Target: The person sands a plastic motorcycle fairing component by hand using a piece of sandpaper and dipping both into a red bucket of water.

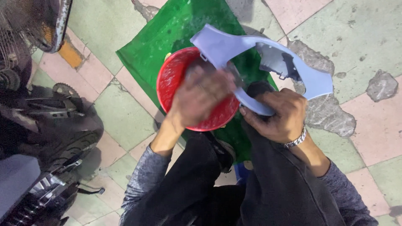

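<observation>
fingers: right hand (279,114) gripping pale blue fairing panel (251,52), left hand (201,94) blurred, cannot tell | over red basin (167,83), green sheet (146,54) | panel's far end apparently unreached

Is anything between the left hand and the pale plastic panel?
Nothing visible. The left hand, blurred, sits above the red basin right at the pale plastic panel; the right hand grips the panel's lower edge.

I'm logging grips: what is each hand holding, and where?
Right hand grips the pale blue plastic panel at its lower curved end; left hand is blurred, hold unclear.
</observation>
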